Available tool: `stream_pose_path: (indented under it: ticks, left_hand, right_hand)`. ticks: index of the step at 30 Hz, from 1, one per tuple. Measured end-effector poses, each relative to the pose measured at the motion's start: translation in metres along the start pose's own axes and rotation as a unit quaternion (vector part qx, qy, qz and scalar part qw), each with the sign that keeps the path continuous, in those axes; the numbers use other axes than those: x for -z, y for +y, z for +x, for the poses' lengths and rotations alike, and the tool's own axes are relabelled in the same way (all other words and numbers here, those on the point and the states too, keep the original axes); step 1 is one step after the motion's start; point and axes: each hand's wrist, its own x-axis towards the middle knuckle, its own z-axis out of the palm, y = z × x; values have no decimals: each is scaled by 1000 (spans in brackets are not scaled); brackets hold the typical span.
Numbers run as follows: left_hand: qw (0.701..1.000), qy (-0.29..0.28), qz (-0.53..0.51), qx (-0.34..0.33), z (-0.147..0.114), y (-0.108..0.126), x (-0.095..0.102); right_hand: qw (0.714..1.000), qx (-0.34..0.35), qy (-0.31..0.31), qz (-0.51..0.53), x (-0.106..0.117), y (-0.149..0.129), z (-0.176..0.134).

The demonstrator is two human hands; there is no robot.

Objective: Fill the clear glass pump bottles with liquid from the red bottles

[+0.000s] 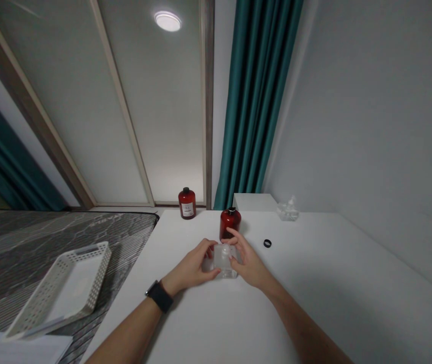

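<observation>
A small clear square container with a rounded knob on top rests on the white table in front of me. My left hand, with a dark watch on its wrist, grips the container's left side between thumb and fingers. From the right, my right hand has its thumb and fingers around the knob. Just behind the hands stands an upright dark red bottle with a black neck, partly covered by my right fingers. A black ring lies on the table to the right.
A second red bottle with a white label stands at the table's far left edge. Toward the back are a white box and another clear container. A white perforated basket sits lower left, beside the white table.
</observation>
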Motion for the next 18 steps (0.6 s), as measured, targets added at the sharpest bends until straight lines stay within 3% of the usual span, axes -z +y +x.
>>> stream_pose_path:
  ticks: [18]
  left_hand:
    - [1000, -4, 1, -1, 1, -1, 0]
  right_hand:
    - [1000, -1, -7, -22, -1, 5, -1]
